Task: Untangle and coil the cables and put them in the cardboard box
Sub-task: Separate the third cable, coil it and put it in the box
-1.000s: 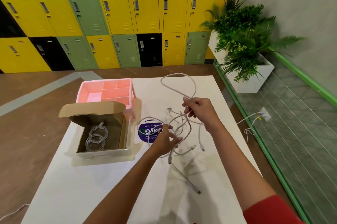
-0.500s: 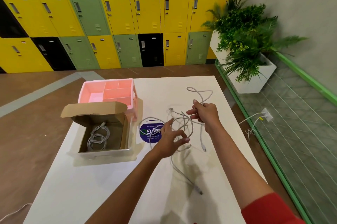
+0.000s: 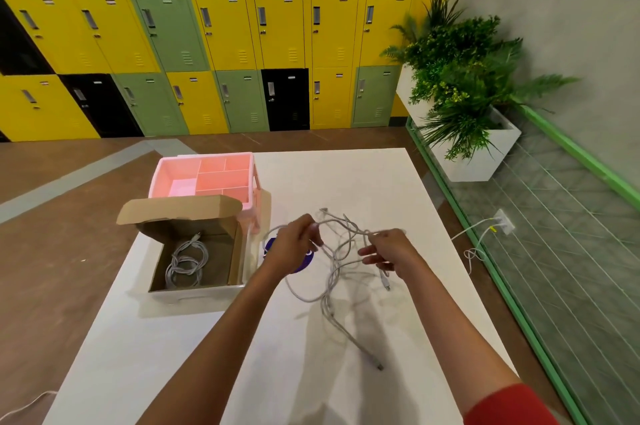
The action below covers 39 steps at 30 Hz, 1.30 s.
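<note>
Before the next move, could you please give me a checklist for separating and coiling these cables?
1. Grip: left hand and right hand both hold the tangled cables: ok.
2. Strands separated: not ok, loops cross between the hands.
3. Open cardboard box: ok, flap up.
4. Room inside: ok, one coiled cable there, floor partly bare.
5. End: trailing plug lies free on the table: ok.
6. Cable count in the tangle: cannot tell, blurred.

Coiled cable [image 3: 185,260] in cardboard box [image 3: 194,289], left of tangle [image 3: 341,262].
</note>
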Each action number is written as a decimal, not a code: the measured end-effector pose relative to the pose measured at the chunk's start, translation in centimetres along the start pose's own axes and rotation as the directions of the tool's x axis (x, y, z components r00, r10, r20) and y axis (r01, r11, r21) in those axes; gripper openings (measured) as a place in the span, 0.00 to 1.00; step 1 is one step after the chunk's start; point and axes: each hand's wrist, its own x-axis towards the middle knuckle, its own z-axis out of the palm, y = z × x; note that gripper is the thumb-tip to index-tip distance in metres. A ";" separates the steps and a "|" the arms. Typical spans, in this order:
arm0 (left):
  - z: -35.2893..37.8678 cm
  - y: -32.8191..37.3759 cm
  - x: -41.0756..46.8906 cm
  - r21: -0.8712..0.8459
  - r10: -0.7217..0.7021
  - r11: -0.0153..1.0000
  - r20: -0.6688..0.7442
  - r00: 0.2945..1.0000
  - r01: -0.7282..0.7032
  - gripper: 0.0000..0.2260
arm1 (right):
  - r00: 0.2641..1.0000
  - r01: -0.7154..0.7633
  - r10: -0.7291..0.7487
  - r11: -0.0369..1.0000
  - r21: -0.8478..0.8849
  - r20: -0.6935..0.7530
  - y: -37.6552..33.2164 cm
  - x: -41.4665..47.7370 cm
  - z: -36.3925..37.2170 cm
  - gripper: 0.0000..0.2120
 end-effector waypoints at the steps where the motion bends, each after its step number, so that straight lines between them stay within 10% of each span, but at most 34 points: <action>1: -0.2 0.3 0.1 0.007 -0.009 1.000 -0.041 0.999 0.009 0.11 | 1.000 -0.022 0.022 0.999 -0.029 0.014 0.1 0.0 0.0 0.06; 6: -1.0 2.0 0.6 0.078 0.080 0.994 -0.115 0.990 -0.071 0.10 | 0.999 -0.027 0.035 0.967 -0.255 0.026 -0.2 -0.3 0.1 0.14; 13: -1.3 5.2 0.6 0.002 0.073 0.997 0.007 0.997 -0.073 0.09 | 0.815 0.524 -0.568 0.637 -0.566 0.114 -3.4 -1.4 0.9 0.27; 21: -3.1 6.8 0.5 -0.267 0.103 0.956 -0.076 0.992 -0.120 0.13 | 0.773 0.626 -0.599 0.774 -0.095 0.211 -2.7 -1.1 2.4 0.09; 30: -5.3 6.4 0.8 -0.726 -0.037 0.687 -0.012 0.999 0.016 0.12 | 0.844 0.536 -0.452 0.722 -0.438 0.287 -0.6 0.4 1.7 0.13; 39: -5.4 6.0 0.3 -0.826 -0.016 0.549 0.142 0.990 0.127 0.16 | 0.751 0.657 -0.638 0.748 -0.094 0.173 -1.8 -1.1 1.7 0.11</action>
